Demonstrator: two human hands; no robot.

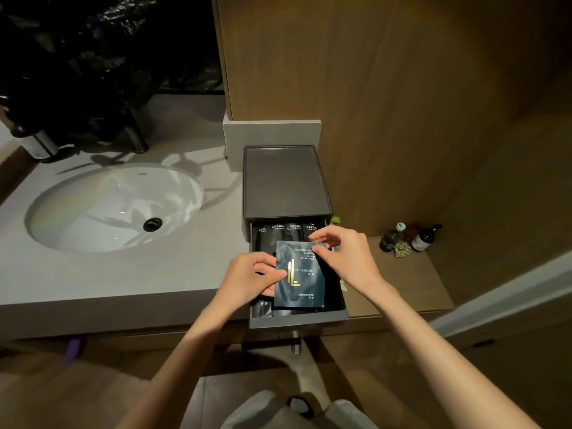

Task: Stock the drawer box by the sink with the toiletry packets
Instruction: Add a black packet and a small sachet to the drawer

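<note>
A dark grey drawer box [286,181] stands on the counter right of the sink, its drawer [298,318] pulled out toward me. Several dark toiletry packets [278,232] lie inside. Over the drawer I hold a blue shower cap packet [301,286] with gold lettering. My left hand [250,278] pinches its left edge with thumb on top. My right hand [343,258] pinches its top right corner.
A white oval sink [114,209] with a dark drain sits in the grey counter [93,280] to the left. Bottles [425,238] stand on a wooden ledge at the right. A wood panel wall rises behind the box. A dark faucet is at the back left.
</note>
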